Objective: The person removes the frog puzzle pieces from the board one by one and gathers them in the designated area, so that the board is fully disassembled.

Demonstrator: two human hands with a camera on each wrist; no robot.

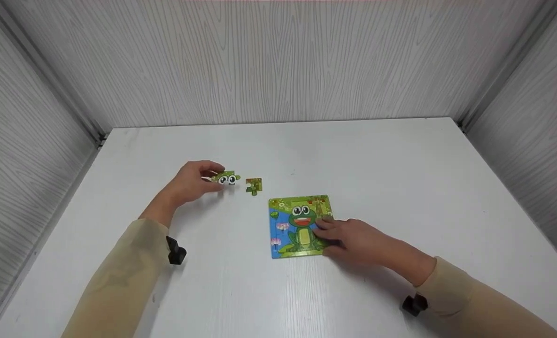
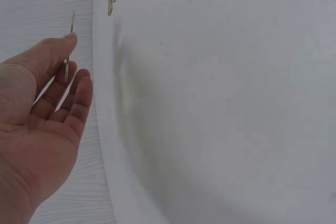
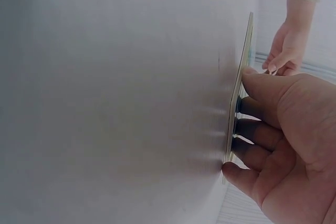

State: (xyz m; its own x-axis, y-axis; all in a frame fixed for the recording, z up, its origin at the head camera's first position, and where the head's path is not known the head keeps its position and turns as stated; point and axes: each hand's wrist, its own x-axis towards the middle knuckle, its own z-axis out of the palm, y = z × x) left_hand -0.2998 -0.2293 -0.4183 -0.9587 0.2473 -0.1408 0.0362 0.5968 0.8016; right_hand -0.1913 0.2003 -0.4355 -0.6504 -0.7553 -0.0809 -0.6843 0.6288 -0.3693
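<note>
At left, a tan sleeve (image 1: 119,272) with a black wrist attachment (image 1: 176,253) leads to a person's left hand (image 1: 190,182), which pinches a green puzzle piece (image 1: 229,177) printed with two cartoon eyes between thumb and fingers. The piece, seen edge-on from the left wrist, is up off the white tabletop (image 1: 377,164), a shadow below it. Just to its right, a loose puzzle piece (image 1: 256,184), green with reddish touches, lies untouched on the table.

Near the middle, closer to the person, sits the frog puzzle (image 1: 301,227), a square picture of a grinning green frog among pink flowers on blue, lying flat. At its right side, the right hand (image 1: 356,240) rests its fingers across the surface, partly covering the picture and gripping nothing. Farther right, another black wrist attachment (image 1: 415,304) sits by the right sleeve (image 1: 475,300). Pale wood-grained panels (image 1: 278,61) enclose the scene.
</note>
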